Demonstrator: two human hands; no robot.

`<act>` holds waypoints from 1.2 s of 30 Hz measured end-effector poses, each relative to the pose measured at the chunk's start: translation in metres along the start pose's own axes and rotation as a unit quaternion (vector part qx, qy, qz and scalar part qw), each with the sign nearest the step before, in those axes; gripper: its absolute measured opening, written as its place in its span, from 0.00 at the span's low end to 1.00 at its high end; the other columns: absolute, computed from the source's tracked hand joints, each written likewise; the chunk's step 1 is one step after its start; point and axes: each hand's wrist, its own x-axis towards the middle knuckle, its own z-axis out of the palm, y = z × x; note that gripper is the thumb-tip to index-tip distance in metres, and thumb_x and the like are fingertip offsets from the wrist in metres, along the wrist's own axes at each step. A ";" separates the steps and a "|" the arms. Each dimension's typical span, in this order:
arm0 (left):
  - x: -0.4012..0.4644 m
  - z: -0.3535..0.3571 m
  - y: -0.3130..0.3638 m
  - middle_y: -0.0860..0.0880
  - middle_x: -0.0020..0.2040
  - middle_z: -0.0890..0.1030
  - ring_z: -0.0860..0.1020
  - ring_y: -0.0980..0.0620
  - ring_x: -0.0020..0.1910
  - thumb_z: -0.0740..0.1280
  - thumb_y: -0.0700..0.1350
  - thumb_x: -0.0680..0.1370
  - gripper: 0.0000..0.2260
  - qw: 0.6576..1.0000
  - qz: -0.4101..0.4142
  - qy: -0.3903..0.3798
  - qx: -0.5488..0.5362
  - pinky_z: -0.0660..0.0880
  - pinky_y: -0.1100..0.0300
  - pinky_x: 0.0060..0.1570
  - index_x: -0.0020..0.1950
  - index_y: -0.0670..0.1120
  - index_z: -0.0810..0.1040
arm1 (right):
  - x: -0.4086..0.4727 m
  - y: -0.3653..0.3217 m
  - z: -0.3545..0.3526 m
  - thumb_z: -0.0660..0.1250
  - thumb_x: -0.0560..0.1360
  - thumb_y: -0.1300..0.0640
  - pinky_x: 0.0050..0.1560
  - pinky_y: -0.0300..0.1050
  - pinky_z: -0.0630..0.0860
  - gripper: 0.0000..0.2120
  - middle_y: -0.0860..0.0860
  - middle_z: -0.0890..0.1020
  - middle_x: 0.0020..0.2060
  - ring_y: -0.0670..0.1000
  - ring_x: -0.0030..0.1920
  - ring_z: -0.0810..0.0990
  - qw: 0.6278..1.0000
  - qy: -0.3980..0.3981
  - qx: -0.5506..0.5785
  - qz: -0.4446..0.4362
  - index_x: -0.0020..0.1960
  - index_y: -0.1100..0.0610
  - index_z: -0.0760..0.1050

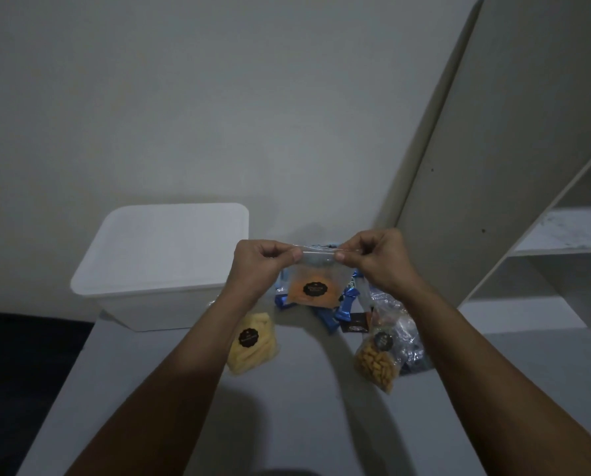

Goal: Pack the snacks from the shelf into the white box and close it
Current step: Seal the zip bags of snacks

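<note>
**A:** What is the room like?

**B:** Dim. A grey table [304,407] stands against a plain pale wall [184,97]. On the right is a white shelf unit [493,166], its side panel leaning across the view and its boards cut off by the frame edge. A dark floor [19,345] shows at the left.

**A:** Where is the box?

**B:** The white box [160,269] sits at the far left of the table with its lid [170,245] on.

**A:** And the hands?

**B:** Both are raised above the table. The left hand [258,266] and right hand [376,259] each pinch a top corner of a clear bag of orange snack [313,286] with a dark round label, so it hangs between them.

**A:** What lies on the table?

**B:** A bag of pale yellow sticks [252,341] lies near the box, under the left forearm. A bag of golden-brown pieces [376,362] lies to the right. Blue wrapped sweets [335,310] sit behind the held bag, partly hidden by it.

**A:** Anything unclear?

**B:** The label print is too small to read. Crumpled clear plastic [407,334] beside the right forearm cannot be made out.
</note>
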 end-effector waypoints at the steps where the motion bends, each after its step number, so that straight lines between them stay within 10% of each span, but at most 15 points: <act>1: -0.001 0.000 -0.001 0.51 0.37 0.85 0.82 0.58 0.37 0.75 0.40 0.70 0.01 1.000 0.001 0.004 0.000 0.77 0.64 0.45 0.41 0.45 0.85 | 0.000 0.000 0.001 0.78 0.66 0.60 0.31 0.37 0.71 0.11 0.42 0.82 0.26 0.39 0.27 0.75 1.000 0.002 -0.002 -0.001 0.31 0.47 0.81; 18: -0.028 -0.028 -0.019 0.41 0.37 0.84 0.82 0.46 0.37 0.72 0.44 0.74 0.06 0.996 -0.037 0.033 -0.079 0.78 0.56 0.39 0.42 0.42 0.84 | -0.011 0.009 0.023 0.74 0.71 0.61 0.41 0.43 0.80 0.03 0.49 0.85 0.36 0.48 0.39 0.82 0.997 -0.079 -0.009 0.019 0.42 0.54 0.84; 32: -0.024 -0.031 -0.013 0.45 0.32 0.80 0.79 0.52 0.31 0.72 0.35 0.72 0.03 0.959 -0.119 -0.254 0.047 0.78 0.60 0.32 0.43 0.36 0.82 | -0.013 0.007 0.031 0.74 0.70 0.63 0.40 0.33 0.78 0.05 0.49 0.85 0.40 0.39 0.39 0.83 0.991 -0.125 -0.025 -0.028 0.45 0.58 0.84; 36: -0.031 -0.017 -0.023 0.45 0.32 0.79 0.78 0.54 0.29 0.69 0.33 0.74 0.05 0.963 -0.154 -0.222 -0.022 0.78 0.61 0.29 0.39 0.40 0.80 | -0.020 0.012 0.042 0.76 0.69 0.58 0.41 0.34 0.78 0.11 0.46 0.83 0.44 0.41 0.43 0.81 0.998 -0.039 -0.043 -0.025 0.51 0.55 0.81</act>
